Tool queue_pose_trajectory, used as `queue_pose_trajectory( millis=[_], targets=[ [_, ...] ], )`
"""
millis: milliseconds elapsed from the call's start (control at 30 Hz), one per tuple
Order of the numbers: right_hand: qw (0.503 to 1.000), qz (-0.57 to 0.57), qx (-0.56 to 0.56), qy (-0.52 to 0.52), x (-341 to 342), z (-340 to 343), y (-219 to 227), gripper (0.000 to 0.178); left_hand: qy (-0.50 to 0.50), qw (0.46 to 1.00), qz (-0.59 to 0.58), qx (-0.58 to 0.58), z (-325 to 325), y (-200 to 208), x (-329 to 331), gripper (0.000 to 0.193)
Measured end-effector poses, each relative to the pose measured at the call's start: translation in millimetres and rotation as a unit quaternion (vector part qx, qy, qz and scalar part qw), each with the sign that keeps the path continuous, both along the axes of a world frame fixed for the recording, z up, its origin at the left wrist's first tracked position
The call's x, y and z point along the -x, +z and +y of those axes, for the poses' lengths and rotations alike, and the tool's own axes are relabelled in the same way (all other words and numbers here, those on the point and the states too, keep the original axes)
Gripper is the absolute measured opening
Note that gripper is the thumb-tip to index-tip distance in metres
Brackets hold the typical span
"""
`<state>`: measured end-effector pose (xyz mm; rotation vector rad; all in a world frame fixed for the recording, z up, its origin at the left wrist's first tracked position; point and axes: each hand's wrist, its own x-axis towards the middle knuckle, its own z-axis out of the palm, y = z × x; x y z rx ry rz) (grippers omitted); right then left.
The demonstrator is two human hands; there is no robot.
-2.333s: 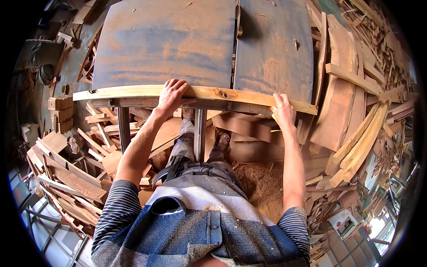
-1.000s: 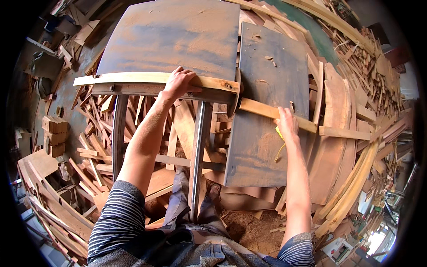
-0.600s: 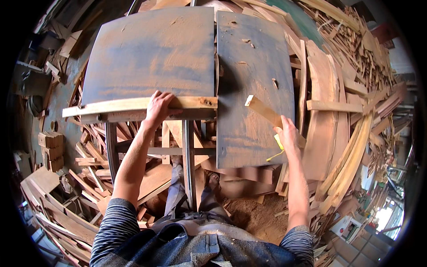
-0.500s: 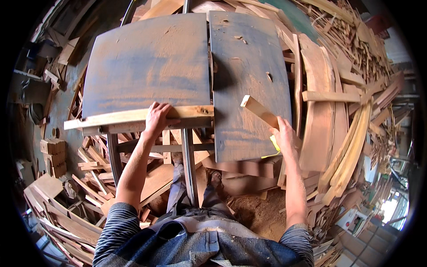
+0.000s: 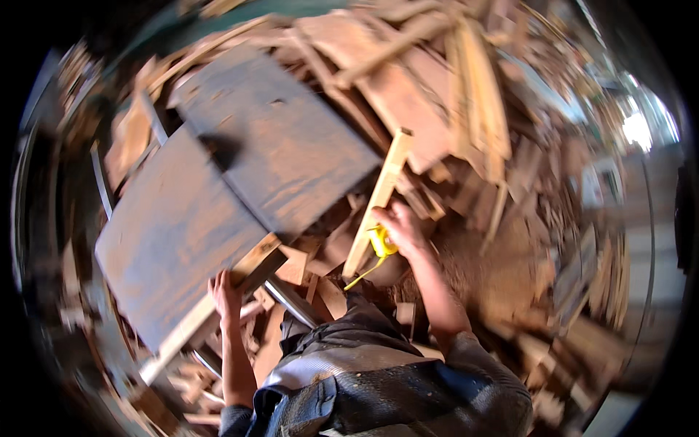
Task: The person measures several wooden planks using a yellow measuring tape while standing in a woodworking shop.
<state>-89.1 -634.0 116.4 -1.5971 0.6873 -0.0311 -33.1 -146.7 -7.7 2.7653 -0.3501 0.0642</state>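
Observation:
My right hand (image 5: 400, 227) is closed round a yellow tape measure (image 5: 381, 242) and a pale squared wooden stick (image 5: 378, 202) together. The stick slants upward to the right, and a short length of yellow tape hangs from the case toward its lower end. My left hand (image 5: 226, 296) is wrapped over a pale wooden batten (image 5: 188, 325) along the near edge of a dusty grey table (image 5: 153, 240). Motion blurs both hands somewhat, and part of the tape measure is hidden by the right fingers.
The table top has two panels with a dark slot (image 5: 218, 149) near their seam. Large planks (image 5: 378, 69) and long pale strips (image 5: 473, 95) lie beyond it to the right. Offcuts (image 5: 295, 264) lie below the table, by my legs. Sawdust (image 5: 495, 273) covers the floor at right.
The view has swung to the right, so the table now sits tilted at left. The wooden stick has turned more upright and left the table top. The yellow tape measure shows more clearly.

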Motion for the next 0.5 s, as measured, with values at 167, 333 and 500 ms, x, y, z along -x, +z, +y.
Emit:
queue_pose_trajectory(
  millis=[167,333,500],
  targets=[
    [0.976,0.002,0.011,-0.216,107,-16,-37,0.048,0.014,0.999,0.031,-0.002,-4,-19,22,0.074],
    [0.922,-0.022,-0.023,-0.386,210,-38,-78,0.026,-0.022,0.996,0.08,0.01,26,-27,39,0.083],
    [0.875,0.249,-0.015,-0.415,249,-159,-58,0.046,-0.038,0.994,0.09,-0.041,124,-18,53,0.083]
  ],
)
